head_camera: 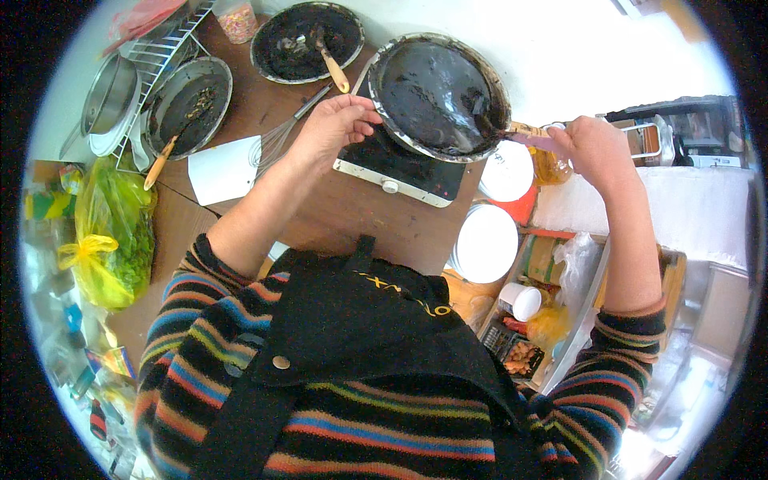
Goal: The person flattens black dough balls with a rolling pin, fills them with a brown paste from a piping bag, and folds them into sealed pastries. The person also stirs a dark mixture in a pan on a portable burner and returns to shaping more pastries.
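Observation:
A wide round metal pan [433,96] with a dark, glossy liquid inside sits over a single electric hot plate [399,167]. Its rim and walls are smeared dark. My left hand [343,123] pinches the pan's near-left rim with thumb and fingertips. At the opposite side, my right hand [594,150] is closed around the flat handle [534,141] of a utensil, pinkish with a wood-coloured edge. The utensil's far end reaches the dark liquid at the right rim and is hidden there. A wire whisk [282,138] lies on the brown table behind my left wrist.
Two more smeared pans, one at the back [294,54] and one at left [198,90], hold wooden-handled tools. A white sheet [225,171], wire rack [153,66] and green produce bag [120,240] are at left. White tubs [486,243] and an open drawer [540,300] are at right.

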`<move>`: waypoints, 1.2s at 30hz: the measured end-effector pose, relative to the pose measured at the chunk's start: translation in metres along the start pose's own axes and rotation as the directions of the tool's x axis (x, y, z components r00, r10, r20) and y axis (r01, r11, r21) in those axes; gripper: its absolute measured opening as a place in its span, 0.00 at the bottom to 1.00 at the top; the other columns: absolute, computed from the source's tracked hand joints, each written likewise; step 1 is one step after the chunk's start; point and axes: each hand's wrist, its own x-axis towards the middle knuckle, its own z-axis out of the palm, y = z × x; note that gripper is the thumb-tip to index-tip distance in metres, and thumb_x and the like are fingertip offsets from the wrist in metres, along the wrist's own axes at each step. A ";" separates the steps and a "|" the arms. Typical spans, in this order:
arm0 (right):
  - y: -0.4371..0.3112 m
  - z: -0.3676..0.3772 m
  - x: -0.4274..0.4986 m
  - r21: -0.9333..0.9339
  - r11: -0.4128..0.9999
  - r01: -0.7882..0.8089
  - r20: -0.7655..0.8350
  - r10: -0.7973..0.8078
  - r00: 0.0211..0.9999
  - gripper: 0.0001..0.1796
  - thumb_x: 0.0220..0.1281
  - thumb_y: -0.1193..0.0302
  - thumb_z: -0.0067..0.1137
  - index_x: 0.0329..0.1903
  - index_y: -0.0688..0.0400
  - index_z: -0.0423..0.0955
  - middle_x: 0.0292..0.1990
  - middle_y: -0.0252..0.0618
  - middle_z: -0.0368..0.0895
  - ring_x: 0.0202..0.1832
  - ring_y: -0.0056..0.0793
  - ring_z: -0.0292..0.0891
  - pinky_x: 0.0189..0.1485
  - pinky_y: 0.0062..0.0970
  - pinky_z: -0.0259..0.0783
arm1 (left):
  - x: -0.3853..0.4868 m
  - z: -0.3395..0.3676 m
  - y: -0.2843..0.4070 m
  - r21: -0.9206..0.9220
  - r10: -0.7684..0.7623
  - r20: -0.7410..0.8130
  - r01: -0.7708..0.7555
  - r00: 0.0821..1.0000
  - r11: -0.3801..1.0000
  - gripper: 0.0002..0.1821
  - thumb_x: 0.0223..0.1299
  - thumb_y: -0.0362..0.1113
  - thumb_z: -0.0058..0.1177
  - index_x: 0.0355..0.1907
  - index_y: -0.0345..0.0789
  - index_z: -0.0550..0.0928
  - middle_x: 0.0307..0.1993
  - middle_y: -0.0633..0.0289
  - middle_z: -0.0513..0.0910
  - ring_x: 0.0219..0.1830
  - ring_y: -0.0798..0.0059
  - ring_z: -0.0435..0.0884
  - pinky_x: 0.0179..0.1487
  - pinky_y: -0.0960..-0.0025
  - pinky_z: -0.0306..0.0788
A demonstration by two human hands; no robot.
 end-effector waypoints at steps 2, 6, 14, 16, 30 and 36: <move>0.000 0.003 -0.002 0.132 0.991 -0.018 0.061 0.010 0.998 0.28 0.68 0.49 0.51 0.26 0.60 0.83 0.20 0.45 0.80 0.29 0.40 0.81 0.36 0.38 0.76 | 0.000 0.000 0.000 -0.017 0.002 0.005 -0.002 1.000 1.000 0.09 0.68 0.33 0.47 0.47 0.36 0.78 0.38 0.62 0.85 0.32 0.82 0.80 0.38 0.79 0.73; 0.001 0.022 0.000 0.470 0.883 -0.017 0.175 -0.074 0.982 0.30 0.65 0.45 0.57 0.23 0.61 0.81 0.14 0.34 0.72 0.20 0.24 0.72 0.27 0.25 0.68 | -0.002 -0.002 0.001 -0.029 0.000 0.035 0.001 0.999 1.000 0.09 0.68 0.35 0.47 0.46 0.36 0.78 0.38 0.62 0.85 0.33 0.81 0.80 0.39 0.77 0.72; -0.018 0.086 0.010 0.835 0.549 0.035 -0.028 -0.020 0.999 0.22 0.63 0.53 0.63 0.29 0.61 0.80 0.16 0.28 0.70 0.19 0.18 0.63 0.23 0.23 0.58 | -0.004 -0.006 -0.003 -0.025 0.015 0.042 -0.014 0.999 1.000 0.10 0.69 0.36 0.47 0.46 0.36 0.80 0.39 0.61 0.86 0.33 0.80 0.80 0.40 0.76 0.73; -0.021 0.089 0.010 0.714 0.693 0.105 -0.218 0.076 0.973 0.21 0.64 0.53 0.61 0.30 0.60 0.81 0.17 0.33 0.74 0.20 0.26 0.70 0.24 0.28 0.63 | -0.004 -0.009 -0.005 -0.010 0.019 0.041 -0.019 0.999 1.000 0.11 0.69 0.36 0.46 0.46 0.36 0.80 0.39 0.61 0.86 0.33 0.81 0.80 0.40 0.77 0.72; -0.010 0.056 -0.006 0.209 0.978 0.019 -0.253 0.035 0.967 0.20 0.63 0.52 0.59 0.32 0.58 0.83 0.24 0.49 0.82 0.30 0.47 0.81 0.34 0.41 0.74 | 0.007 -0.052 -0.010 -0.036 0.052 -0.216 -0.062 0.975 0.997 0.11 0.71 0.37 0.46 0.44 0.33 0.80 0.34 0.62 0.84 0.30 0.82 0.78 0.36 0.79 0.72; -0.003 0.060 -0.003 0.577 0.816 -0.044 0.097 -0.015 0.995 0.23 0.64 0.54 0.59 0.30 0.63 0.84 0.16 0.37 0.74 0.23 0.29 0.73 0.29 0.33 0.67 | 0.012 -0.055 -0.017 0.003 0.045 -0.210 -0.046 0.977 0.999 0.12 0.71 0.38 0.46 0.45 0.34 0.80 0.35 0.63 0.85 0.31 0.82 0.79 0.36 0.78 0.73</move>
